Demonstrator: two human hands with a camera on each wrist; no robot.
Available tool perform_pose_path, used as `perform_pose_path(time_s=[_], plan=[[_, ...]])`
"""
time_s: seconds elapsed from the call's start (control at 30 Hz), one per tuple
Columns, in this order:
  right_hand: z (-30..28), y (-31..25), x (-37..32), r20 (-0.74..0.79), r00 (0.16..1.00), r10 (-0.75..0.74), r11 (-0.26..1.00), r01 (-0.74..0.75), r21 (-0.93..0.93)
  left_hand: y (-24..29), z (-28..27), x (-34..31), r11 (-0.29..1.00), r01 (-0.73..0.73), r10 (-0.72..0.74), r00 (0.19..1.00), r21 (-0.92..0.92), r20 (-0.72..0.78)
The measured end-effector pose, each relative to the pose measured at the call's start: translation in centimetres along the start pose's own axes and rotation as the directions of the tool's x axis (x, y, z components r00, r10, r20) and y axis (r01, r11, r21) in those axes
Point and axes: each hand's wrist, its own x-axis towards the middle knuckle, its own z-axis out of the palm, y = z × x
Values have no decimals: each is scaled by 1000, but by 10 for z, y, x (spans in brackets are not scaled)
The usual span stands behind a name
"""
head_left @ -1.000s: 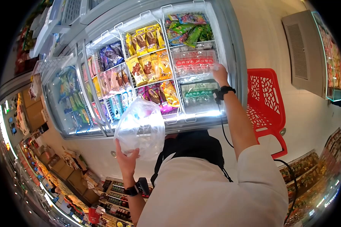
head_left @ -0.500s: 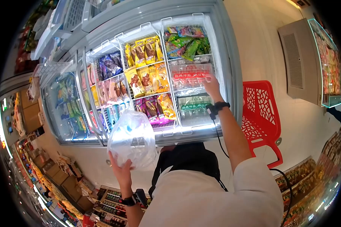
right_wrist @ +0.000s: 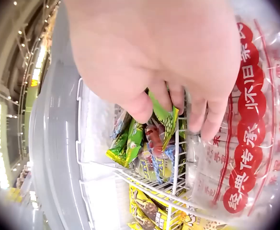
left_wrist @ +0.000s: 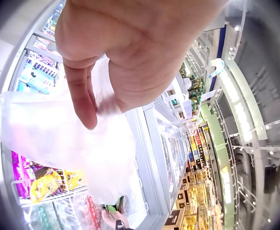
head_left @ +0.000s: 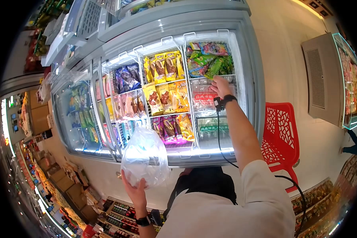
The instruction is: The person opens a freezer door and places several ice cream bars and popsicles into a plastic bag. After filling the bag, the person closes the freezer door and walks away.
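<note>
My left hand (head_left: 135,193) grips a clear plastic bag (head_left: 146,156) that puffs out over the freezer's front edge. In the left wrist view, the thumb and fingers curl at the bag's gathered film. My right hand (head_left: 223,87) reaches into the freezer's right-hand column. There its thumb and forefinger pinch the end of a green ice cream packet (right_wrist: 166,120). The other fingers hang over the wire divider, beside clear packs (right_wrist: 245,129) with red print. More green packets (right_wrist: 130,143) lie in the same basket. Below the red-printed packs sit green-printed ones (head_left: 214,129).
Wire baskets in the freezer (head_left: 250,79) hold yellow packets (head_left: 164,67), purple packets (head_left: 169,129) and blue ones (head_left: 127,77). A sliding glass lid (head_left: 77,115) covers the left section. To the right stand a red chair (head_left: 281,135) and a grey display case (head_left: 323,75).
My right hand has moved from the red-printed packs up to the green packets and now pinches one. The left hand still holds the bag.
</note>
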Motion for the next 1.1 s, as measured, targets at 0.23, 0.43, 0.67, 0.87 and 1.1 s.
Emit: perform_pose_path(time_s=[0.23,0.43,0.67,0.87,1.1], plan=[[-25,-8,-7,-179,984,21,975,19,220,-6,-4,4,998,-49,48,999,-29,-18],[-54,10,-34,251,957,-143,987,156,-31,-17,-17,0,994,-108,109,993,29,-39],[-50,6,-88,217,975,-44,982,82,-169,-22,-21,-3,997,-67,65,997,43,35],[-71,-15,-131,210,932,-296,907,343,-243,-24,-16,12,966,-256,250,958,26,142],[-77,-67,-249,410,846,-342,927,376,-3,-9,9,24,916,-401,383,862,-18,332]])
